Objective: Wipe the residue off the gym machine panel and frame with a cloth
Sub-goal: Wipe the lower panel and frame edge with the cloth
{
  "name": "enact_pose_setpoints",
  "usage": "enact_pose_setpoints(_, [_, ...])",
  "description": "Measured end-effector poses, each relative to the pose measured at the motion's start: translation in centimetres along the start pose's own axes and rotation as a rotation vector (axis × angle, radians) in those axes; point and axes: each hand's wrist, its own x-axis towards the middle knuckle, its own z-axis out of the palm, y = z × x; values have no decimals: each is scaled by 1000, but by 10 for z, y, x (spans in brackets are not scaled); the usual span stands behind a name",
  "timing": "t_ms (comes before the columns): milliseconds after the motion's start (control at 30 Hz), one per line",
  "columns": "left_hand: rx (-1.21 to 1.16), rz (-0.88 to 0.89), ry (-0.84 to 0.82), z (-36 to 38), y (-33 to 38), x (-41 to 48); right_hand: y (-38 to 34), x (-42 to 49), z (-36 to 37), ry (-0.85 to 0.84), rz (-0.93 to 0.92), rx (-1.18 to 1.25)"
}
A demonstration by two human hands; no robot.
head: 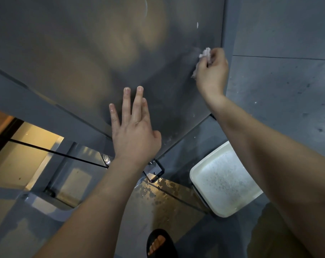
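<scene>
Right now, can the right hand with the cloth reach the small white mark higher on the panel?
Probably yes. The white mark lies on the panel just above the cloth that the right hand grips, with bare panel between them. The left hand presses lower, out of the way.

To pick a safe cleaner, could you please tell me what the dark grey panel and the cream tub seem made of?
The flat dark grey panel looks like painted sheet metal, semi-gloss: it throws blurred reflections. The cream square tub looks like moulded plastic: smooth rounded rim, even colour.
</scene>
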Motion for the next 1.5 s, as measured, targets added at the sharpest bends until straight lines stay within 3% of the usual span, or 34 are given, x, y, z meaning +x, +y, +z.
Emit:
enact_pose_setpoints(167, [-1, 4, 2, 0, 0, 0, -23, -14, -1, -98, -312, 86])
enact_pose_setpoints(267, [-5, -6, 3, 0, 2, 0, 10, 0, -2, -45, 0, 6])
enact_pose_setpoints(300, [-3, -5, 5, 0, 1, -1, 16, 3, 0, -51, 30, 19])
enact_pose_setpoints(433, [6, 6, 9, 2, -1, 0, -27, -2, -4, -92, -219, 54])
enact_pose_setpoints(567, [5, -8, -3, 1, 1, 0, -17, -8, -3, -39, -96, 68])
enact_pose_setpoints(733, [2, -4, -3, 2, 1, 1, 6, -74, -6, -355, -320, -17])
enact_pose_setpoints(800, [-9, -8, 6, 2, 2, 1, 0, -42, -7, -271, -325, -60])
enact_pose_setpoints(867, [-15, 2, 7, 3, 1, 0, -8, 5, -6, -39, -234, -37])
enact_pose_setpoints(933, [-9, 12, 8, 4, -1, -1, -12, 12, -7, 23, -169, 61])
enact_pose_setpoints(1100, [-3, 3, -1, 1, -1, 0, 8, -56, -7, -328, -424, -38])
enact_pose_setpoints(1133, [-9, 1, -5, 1, 0, 1, 6, -43, -8, -292, -452, -75])
enact_pose_setpoints(1233, [-4, 9, -3, 2, 1, 0, -18, 12, -14, 26, -276, -27])
enact_pose_setpoints(1267, [2, 11, 1, 3, 0, -1, -20, 15, -12, 50, -232, 20])
enact_pose_setpoints(1333, [6, 13, 4, 4, -2, 0, -23, -11, -2, -19, -327, 35])
enact_pose_setpoints(1433, [6, 8, -3, 4, -2, 1, -7, -53, -5, -347, -577, -55])
enact_pose_setpoints(1500, [-3, 2, 2, 4, -1, 2, 0, -35, -8, -302, -573, -96])
